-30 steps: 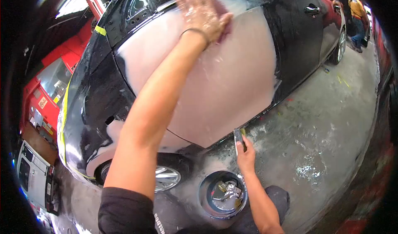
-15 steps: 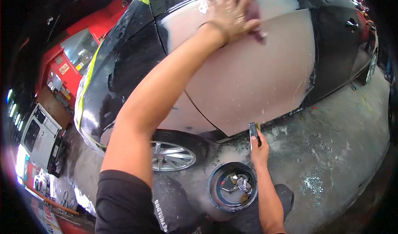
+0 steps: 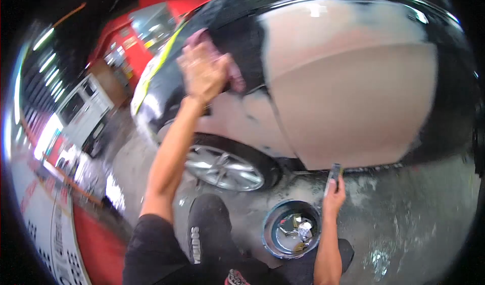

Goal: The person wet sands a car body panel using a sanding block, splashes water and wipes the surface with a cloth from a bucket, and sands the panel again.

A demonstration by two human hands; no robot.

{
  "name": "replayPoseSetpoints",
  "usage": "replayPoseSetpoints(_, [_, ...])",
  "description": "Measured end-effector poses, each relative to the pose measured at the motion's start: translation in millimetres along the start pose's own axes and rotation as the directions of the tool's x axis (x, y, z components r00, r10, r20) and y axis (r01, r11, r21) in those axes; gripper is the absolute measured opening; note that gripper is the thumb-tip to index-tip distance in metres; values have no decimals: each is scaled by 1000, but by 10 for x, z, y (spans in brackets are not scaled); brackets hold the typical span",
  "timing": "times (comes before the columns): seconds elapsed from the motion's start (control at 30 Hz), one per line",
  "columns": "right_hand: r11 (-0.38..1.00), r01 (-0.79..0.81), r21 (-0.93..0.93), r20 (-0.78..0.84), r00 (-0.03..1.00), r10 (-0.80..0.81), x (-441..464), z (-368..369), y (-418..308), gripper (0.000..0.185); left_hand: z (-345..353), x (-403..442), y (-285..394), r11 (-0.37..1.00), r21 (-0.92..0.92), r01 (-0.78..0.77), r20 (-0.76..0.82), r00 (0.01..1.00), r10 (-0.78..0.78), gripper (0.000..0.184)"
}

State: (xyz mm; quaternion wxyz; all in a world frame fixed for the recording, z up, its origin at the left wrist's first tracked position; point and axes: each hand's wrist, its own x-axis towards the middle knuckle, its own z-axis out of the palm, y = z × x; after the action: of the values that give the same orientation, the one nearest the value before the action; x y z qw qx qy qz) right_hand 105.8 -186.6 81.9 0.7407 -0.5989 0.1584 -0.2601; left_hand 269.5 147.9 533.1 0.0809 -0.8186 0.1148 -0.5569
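My left hand is over the black front fender of the car, holding a wet purple cloth that sticks out past its fingers. Low on the right, my right hand grips a thin dark block with a yellowish edge, near the bottom of the door. A large pinkish-beige patch covers the door, and more of that colour shows above the wheel. Between my knees stands a round dark tub with water and several small items in it.
Yellow tape runs along the front edge of the car. A white vehicle stands at the left, near a red structure. Lower left is a printed white panel. The concrete floor has wet spots.
My left hand has moved with the cloth from the top of the door patch to the front fender. The view has turned toward the car's front. My right hand still holds the block.
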Motion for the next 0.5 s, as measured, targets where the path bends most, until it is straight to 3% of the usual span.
replayPoseSetpoints(0.07, [996, 58, -69, -18, 998, -60, -52, 23, -15, 45, 27, 202, 399, 996, -86, -15, -220, 975, -5, 72])
replayPoseSetpoints(0.1, [999, 18, -45, 5, 1000, -18, -61, 36, -11, 45, -114, 337, 737, 984, -179, -5, -164, 986, -25, 70])
replayPoseSetpoints(0.13, [995, 97, -38, 18, 995, -96, -81, 67, -21, 46, -37, 392, 974, 940, -315, -135, -283, 958, 42, 64])
replayPoseSetpoints(0.2, [989, 133, -60, 68, 989, -129, -88, 71, 91, 47, -48, 675, 1400, 927, -285, -245, -224, 957, 185, 82])
replayPoseSetpoints(0.27, [986, 102, -133, 77, 993, -92, -146, 91, 39, 48, -54, 859, 1544, 915, -272, -298, -182, 950, 255, 78])
replayPoseSetpoints(0.3, [989, 13, -150, 118, 993, 5, -148, 54, 2, 48, -33, 959, 1614, 903, -270, -335, -167, 940, 299, 76])
replayPoseSetpoints(0.33, [989, 38, -145, 112, 993, -21, -128, 26, 82, 48, 12, 974, 1520, 893, -235, -385, -217, 916, 338, 71])
replayPoseSetpoints(0.4, [987, 84, -134, 104, 992, -70, -75, 27, 262, 47, -114, 897, 1256, 911, -205, -357, -151, 932, 331, 68])
replayPoseSetpoints(0.47, [992, 24, -122, 81, 997, -15, -80, 60, 147, 47, -20, 759, 812, 932, 112, -344, -83, 932, 354, 63])
replayPoseSetpoints(0.5, [992, 12, -126, 72, 997, -3, -63, 71, 129, 47, 62, 694, 548, 932, 150, -330, -80, 935, 344, 64])
